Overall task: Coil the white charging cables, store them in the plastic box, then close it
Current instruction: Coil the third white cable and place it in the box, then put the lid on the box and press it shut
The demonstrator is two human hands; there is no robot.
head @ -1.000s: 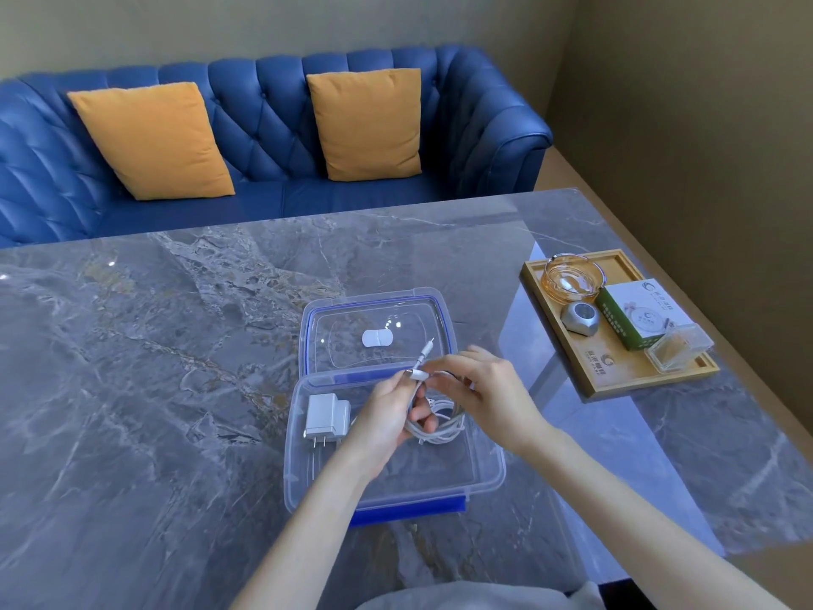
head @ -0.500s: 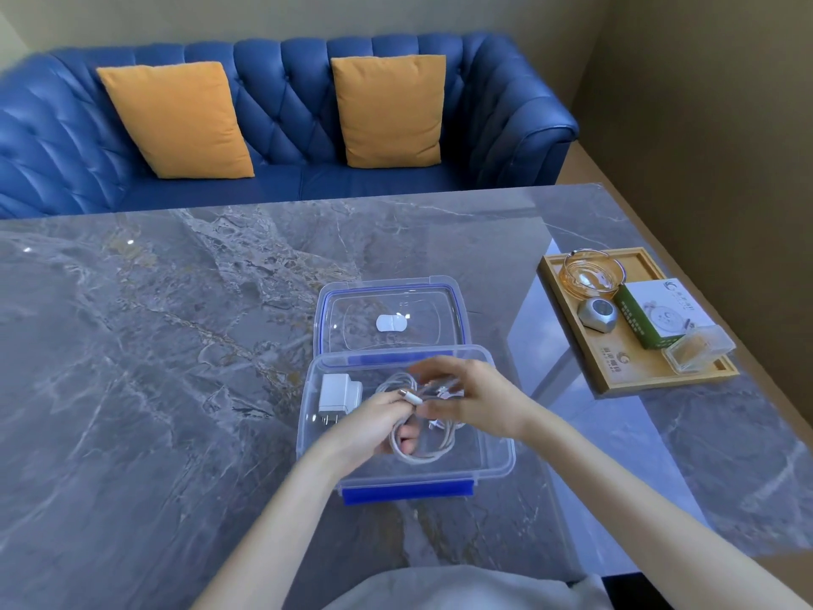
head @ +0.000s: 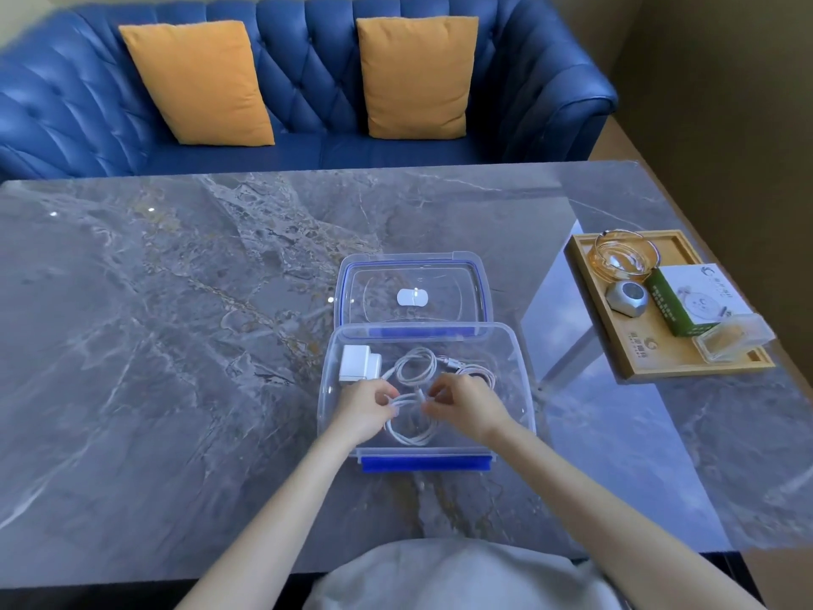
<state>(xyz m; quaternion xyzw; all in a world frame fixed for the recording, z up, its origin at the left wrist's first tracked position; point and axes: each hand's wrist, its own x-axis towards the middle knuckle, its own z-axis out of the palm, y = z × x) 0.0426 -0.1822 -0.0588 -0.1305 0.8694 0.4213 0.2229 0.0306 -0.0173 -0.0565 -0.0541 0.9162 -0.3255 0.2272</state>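
Reaching into the clear plastic box (head: 523,389), both hands work at a coiled white charging cable (head: 411,429) that lies low inside it, toward the near wall. The left hand (head: 363,409) has its fingers curled around the left side of the coil, with a strand passing through them. The right hand (head: 466,405) pinches the cable at the top of the loop between thumb and fingertips, its other fingers bent. The two hands are close together, nearly touching over the coil.

Farther back in the box lies a second white cable (head: 415,367), looped, with one end running right toward a connector; just beyond the right hand a third, smaller loop (head: 477,372) seems to lie, though it is partly hidden. A white power adapter (head: 357,364) sits in the box's far left corner, beside the second cable.

The box stands on a grey marble table (head: 176,345), its blue front latch (head: 424,464) facing the person. Its clear lid (head: 413,292), edged in blue, lies flat on the table just behind the box, touching its far rim.

To the right, a wooden tray (head: 633,363) carries a glass ashtray (head: 624,257), a small grey device (head: 627,298), a green and white carton (head: 697,301) and a small clear container (head: 730,343). Behind the table stands a blue tufted sofa (head: 308,81) with two orange cushions (head: 198,81).
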